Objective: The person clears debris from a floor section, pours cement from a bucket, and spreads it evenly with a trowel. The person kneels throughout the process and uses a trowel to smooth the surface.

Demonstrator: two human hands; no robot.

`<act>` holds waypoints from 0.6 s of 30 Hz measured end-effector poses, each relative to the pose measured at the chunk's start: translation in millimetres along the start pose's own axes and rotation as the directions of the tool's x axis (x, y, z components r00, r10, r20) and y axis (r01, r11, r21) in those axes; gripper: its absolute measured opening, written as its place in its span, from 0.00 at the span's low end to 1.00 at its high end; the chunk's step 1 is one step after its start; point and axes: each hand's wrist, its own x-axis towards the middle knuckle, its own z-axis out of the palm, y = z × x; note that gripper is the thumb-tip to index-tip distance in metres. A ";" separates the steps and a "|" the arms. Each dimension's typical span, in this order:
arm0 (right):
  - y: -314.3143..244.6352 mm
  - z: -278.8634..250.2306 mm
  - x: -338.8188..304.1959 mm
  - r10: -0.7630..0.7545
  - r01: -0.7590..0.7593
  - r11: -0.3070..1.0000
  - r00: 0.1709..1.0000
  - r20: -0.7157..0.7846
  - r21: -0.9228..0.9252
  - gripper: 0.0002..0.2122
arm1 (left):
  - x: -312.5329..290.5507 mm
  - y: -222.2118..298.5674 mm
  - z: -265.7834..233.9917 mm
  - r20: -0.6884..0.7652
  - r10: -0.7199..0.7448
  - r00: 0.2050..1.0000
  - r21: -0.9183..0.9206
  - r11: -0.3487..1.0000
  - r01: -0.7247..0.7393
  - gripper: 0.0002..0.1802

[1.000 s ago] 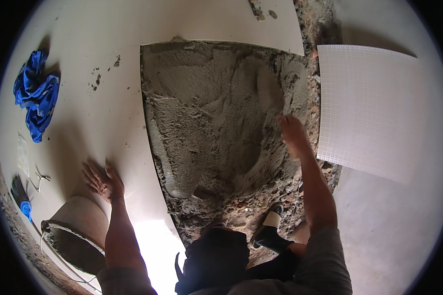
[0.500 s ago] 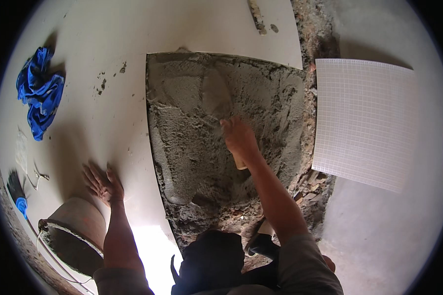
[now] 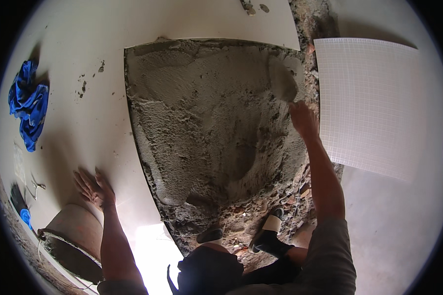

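One rag (image 3: 30,105) lay upper left, a bucket (image 3: 79,223) lower left. Just above the bucket, the left hand (image 3: 96,189) spread its fingers flat on tile (image 3: 101,130), apparently bracing the body. Mortar (image 3: 206,118) filled the centre; at its upper right the trowel (image 3: 283,84) sat firmly in the right hand (image 3: 303,119), presumably for control. Right, a sheet (image 3: 366,108) lay beyond the mortar.

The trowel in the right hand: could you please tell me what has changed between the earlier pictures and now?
The right hand swept the trowel left across the mortar, then back right; the blade is now near the mortar's right edge. Nothing was taken hold of or let go. The left hand stays flat on the pale slab; the bucket, blue cloth and gridded white sheet stay in place.
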 end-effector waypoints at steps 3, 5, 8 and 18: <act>28.5 24.4 -84.5 -0.298 0.299 0.952 0.954 -0.025 0.070 0.19 | -0.6 -3.5 5.1 -0.029 0.004 1.000 -0.008 1.000 -0.004 0.38; 53.6 41.5 -142.2 -0.524 0.533 0.844 0.843 -0.118 0.059 0.18 | 0.6 -6.0 8.0 -0.051 0.021 0.999 -0.041 0.999 -0.023 0.38; 87.3 60.9 -166.0 -0.744 0.730 0.660 0.668 -0.020 -0.179 0.13 | 3.3 -8.8 9.0 -0.068 0.052 0.996 -0.058 0.997 -0.056 0.38; 76.1 12.8 38.4 -0.226 0.206 0.969 0.961 -0.157 -0.135 0.16 | 3.0 -19.5 18.6 -0.084 0.075 0.994 -0.080 0.993 -0.081 0.38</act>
